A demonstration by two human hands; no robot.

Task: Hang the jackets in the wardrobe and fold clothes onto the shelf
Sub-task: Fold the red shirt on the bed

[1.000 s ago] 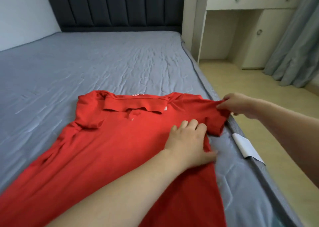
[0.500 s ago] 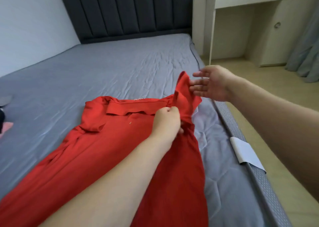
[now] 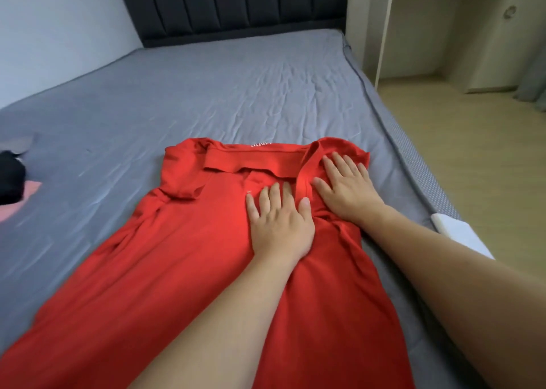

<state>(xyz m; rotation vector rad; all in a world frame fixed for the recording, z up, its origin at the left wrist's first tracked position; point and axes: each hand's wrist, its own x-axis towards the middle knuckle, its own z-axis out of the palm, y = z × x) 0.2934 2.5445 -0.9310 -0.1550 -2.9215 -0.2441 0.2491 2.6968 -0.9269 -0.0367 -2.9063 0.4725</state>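
Head view shows your two hands flat on a red shirt (image 3: 183, 270) that lies spread on the bed (image 3: 206, 93), with its collar (image 3: 251, 164) at the far end and its body coming toward you. Your left hand (image 3: 280, 226) presses on the chest just below the collar, fingers straight and a little apart. Your right hand (image 3: 347, 190) lies just beside it on the right, on the right sleeve, which is folded inward over the shoulder; its fingers are also straight and spread, and they pinch nothing. The two hands are very near each other (whether the thumbs touch, you cannot tell). The left sleeve (image 3: 177, 181) is also folded in, near the collar. At the far left edge of the bed lie a black cloth (image 3: 10, 178) and a pink cloth (image 3: 20, 199), well apart from the shirt. A white tag (image 3: 461, 235) hangs at the right edge of the bed, near your right forearm. Behind the bed stands a dark headboard (image 3: 236, 4).
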